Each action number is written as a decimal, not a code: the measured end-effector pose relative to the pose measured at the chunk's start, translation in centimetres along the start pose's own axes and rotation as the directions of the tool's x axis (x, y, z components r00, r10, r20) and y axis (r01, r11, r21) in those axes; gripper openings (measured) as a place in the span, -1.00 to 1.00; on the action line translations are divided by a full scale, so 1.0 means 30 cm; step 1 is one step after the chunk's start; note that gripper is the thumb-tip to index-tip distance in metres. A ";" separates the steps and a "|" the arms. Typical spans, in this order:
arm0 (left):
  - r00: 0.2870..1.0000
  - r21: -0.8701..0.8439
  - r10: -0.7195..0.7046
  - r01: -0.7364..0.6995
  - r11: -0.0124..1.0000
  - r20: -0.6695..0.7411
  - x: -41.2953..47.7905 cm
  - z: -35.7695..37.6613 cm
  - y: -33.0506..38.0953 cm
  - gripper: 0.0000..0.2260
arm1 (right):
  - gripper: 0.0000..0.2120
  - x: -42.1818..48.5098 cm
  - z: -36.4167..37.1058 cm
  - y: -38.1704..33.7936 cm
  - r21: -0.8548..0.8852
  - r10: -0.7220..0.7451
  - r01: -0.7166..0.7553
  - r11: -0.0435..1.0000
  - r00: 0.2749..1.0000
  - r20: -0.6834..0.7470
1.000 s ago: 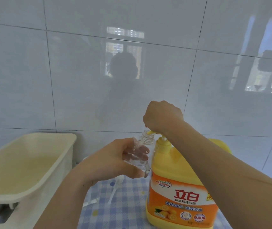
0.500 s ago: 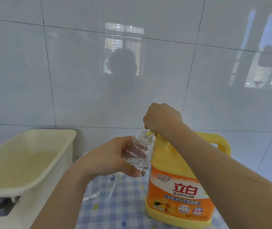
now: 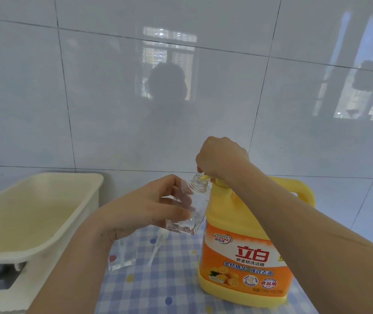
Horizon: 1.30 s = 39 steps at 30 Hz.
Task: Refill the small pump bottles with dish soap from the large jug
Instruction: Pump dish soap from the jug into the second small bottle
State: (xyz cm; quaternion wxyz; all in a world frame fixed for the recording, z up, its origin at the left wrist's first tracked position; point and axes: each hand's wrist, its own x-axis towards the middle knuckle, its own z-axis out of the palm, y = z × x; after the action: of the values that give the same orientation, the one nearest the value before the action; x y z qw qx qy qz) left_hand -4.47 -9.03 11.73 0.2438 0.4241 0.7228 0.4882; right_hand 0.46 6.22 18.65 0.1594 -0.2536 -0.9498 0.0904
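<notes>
- Covering the near surface, a blue-and-white checked cloth [image 3: 158,288] with small coloured dots lay under everything.
- A second clear bottle [image 3: 121,259] sat on the cloth, partly hidden behind the left wrist. Whether it stood upright could not be told.
- Just beside it lay a white pump head with its thin tube [image 3: 159,242], flat on the cloth.
- The large jug [image 3: 242,252] stood upright on the right side of the cloth. It was yellow, with an orange label printed in red and white characters and a moulded handle at its far shoulder.
- The left hand [image 3: 149,207] was wrapped around the small bottle [image 3: 195,209], thumb across the front. It held the bottle off the cloth, tilted, against the jug's left shoulder.
- That bottle was clear and square-sided with a threaded open neck. It looked nearly empty, with only droplets and glints showing inside.
- The right hand [image 3: 221,159] was closed in a fist over the yellow pump [image 3: 204,177], whose spout tip met the bottle's mouth.
- The two hands were close together but not touching.
- A cream plastic tub [image 3: 45,196] sat off to the left.
- Behind all of it rose a glossy white tiled wall [image 3: 90,98].
</notes>
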 end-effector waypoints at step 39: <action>0.970 0.084 0.117 -0.101 0.991 -0.212 -0.040 0.010 0.086 -0.60 | -0.80 -0.276 0.043 0.178 0.406 0.060 0.280 0.870 0.757 -0.650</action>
State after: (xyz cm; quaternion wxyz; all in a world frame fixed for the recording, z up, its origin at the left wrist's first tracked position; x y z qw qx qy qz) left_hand -2.63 -9.48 13.89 0.1208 0.4158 0.7379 0.5176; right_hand 9.21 6.44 13.97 0.5381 -0.1631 -0.7971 0.2203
